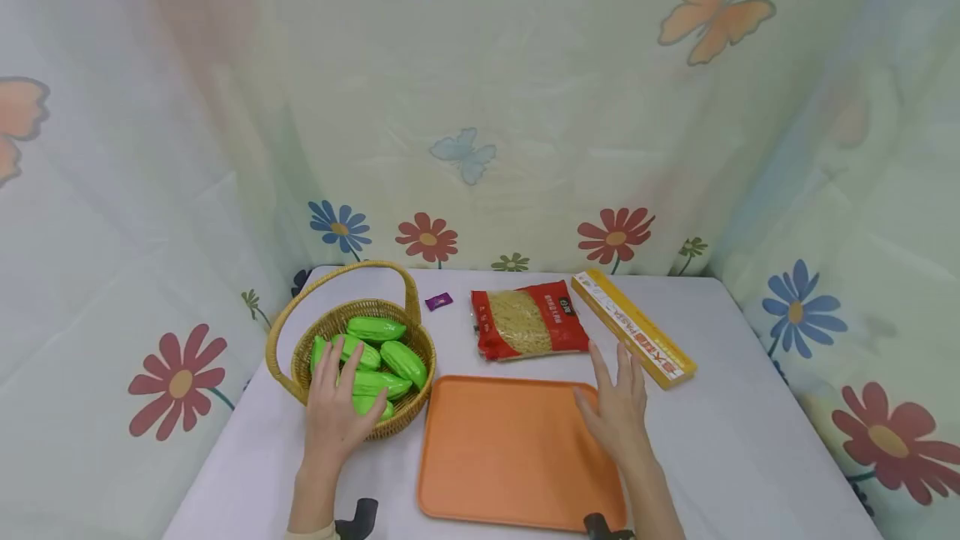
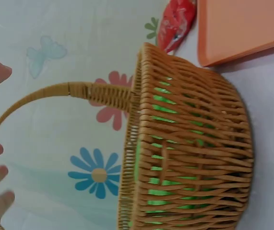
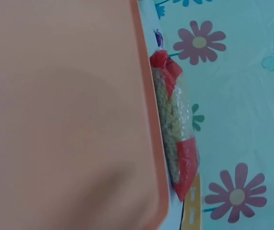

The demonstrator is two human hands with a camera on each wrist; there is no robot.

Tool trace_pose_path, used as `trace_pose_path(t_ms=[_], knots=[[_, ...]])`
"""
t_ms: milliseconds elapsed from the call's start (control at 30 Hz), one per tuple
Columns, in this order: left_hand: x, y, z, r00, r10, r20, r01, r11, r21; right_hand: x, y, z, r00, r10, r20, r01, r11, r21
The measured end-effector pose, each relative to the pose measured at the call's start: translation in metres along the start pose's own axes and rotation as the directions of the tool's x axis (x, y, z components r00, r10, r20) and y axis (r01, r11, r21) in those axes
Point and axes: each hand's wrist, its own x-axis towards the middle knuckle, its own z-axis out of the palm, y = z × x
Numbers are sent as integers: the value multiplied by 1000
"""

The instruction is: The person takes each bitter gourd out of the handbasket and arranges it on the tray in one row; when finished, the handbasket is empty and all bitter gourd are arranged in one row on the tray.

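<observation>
My left hand (image 1: 337, 419) hovers at the front of a wicker basket (image 1: 414, 413), fingers spread and nothing held. The basket has a tall arched handle and contains several glossy green ridged fruits or vegetables (image 1: 405, 363), whose exact kind I cannot tell. In the left wrist view, the basket's woven wall (image 2: 199, 139) fills the middle, and the fingertips show at the left edge. Over the right side of an orange tray (image 1: 517, 448) my right hand (image 1: 621, 415) is raised with fingers apart, holding nothing. The right wrist view shows the tray (image 3: 69, 96) close up.
Behind the tray lies a red and clear bag (image 1: 519, 322) of yellowish dry food. A long yellow box (image 1: 633, 327) lies diagonally to its right. One small purple packet (image 1: 438, 301) sits between basket and bag. Flower-printed curtains (image 1: 480, 65) enclose the white table (image 1: 735, 457).
</observation>
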Motion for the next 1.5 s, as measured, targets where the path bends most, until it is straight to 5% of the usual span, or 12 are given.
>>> trace_pose_path(t_ms=[200, 467, 667, 967, 1200, 1500], knots=[[9, 2, -10, 998, 39, -52, -43, 997, -66, 6, -5, 7, 998, -62, -5, 62, 998, 23], [22, -11, -26, 983, 66, -170, -66, 998, 8, 10, -11, 17, 988, -156, 15, 154, 985, 74], [27, -35, -34, 984, -6, -179, 23, 996, 92, 14, -17, 21, 982, -178, 64, 172, 981, 94], [28, -53, -33, 981, -145, -131, 143, 989, -21, 22, -30, 21, 979, -177, 105, 160, 976, 150], [28, -61, -24, 947, -309, -93, 299, 949, -103, 26, -42, 27, 971, -212, 109, 204, 976, 82], [33, -67, -26, 899, -426, -98, 399, 892, -212, 34, -64, 35, 962, -226, 154, 205, 969, 138]])
